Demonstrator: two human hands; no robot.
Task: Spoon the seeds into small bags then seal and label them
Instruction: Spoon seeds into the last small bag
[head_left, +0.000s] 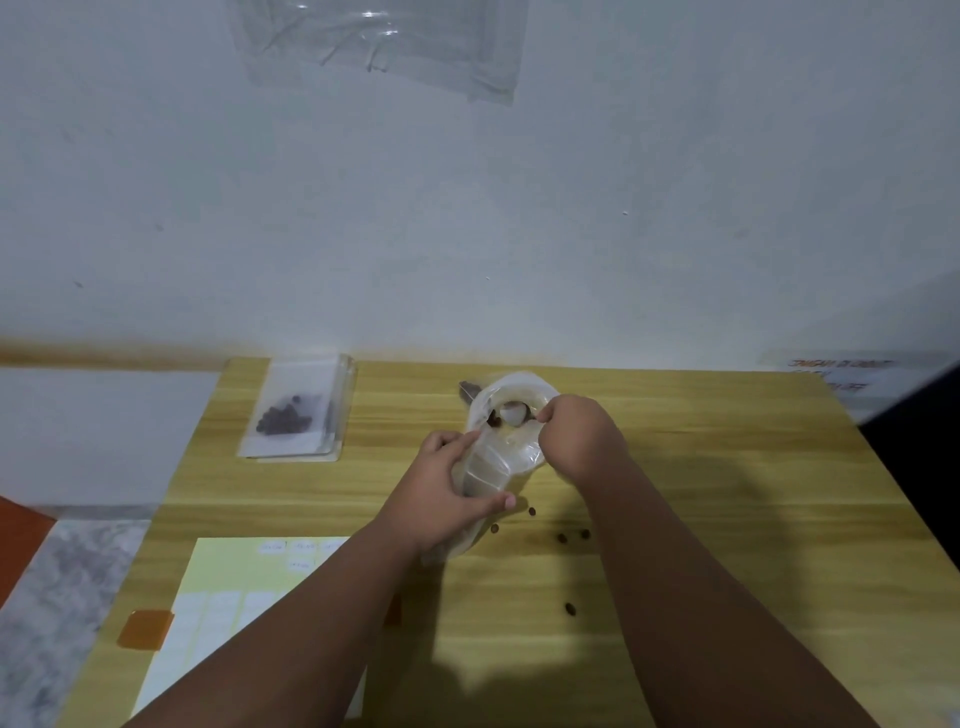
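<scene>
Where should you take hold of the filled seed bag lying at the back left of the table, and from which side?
Grip the filled seed bag by its clear upper strip, coming from the far wall side. It lies flat with the seeds pooled low in the middle, so that flat end should pinch without crushing them.

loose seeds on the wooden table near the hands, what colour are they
Dark brown, scattered loose seeds against the yellowish wooden table, clearest in the head view.
</scene>
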